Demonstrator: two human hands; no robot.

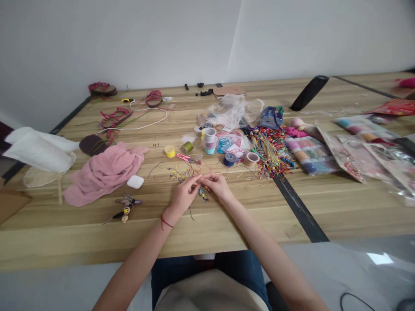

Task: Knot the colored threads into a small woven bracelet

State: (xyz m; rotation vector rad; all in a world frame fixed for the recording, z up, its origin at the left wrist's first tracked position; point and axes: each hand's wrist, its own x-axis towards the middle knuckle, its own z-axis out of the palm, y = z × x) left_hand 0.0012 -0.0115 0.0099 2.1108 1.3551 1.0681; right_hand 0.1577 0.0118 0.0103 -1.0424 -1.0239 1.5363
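My left hand [185, 193] and my right hand [218, 186] meet fingertip to fingertip just above the wooden table. Both are closed in a pinch on a small bundle of multicoloured thread [203, 194], whose blue, yellow and dark ends hang below the fingers. The exact spot being pinched is hidden. Just beyond the left hand lies a loose tuft of yellowish threads [181, 173]. Pink thread snips [184, 157] rest a little farther off, beside a yellow spool [169, 151] and a green spool [187, 147]. A red string circles my left wrist.
To the right lie a navy spool [230, 160], a beige spool [252, 159] and a big heap of coloured threads [274, 151]. Left are a pink cloth [106, 172], a white case [135, 182] and a bunch of keys [126, 209]. A black cylinder [309, 93] stands tilted behind.
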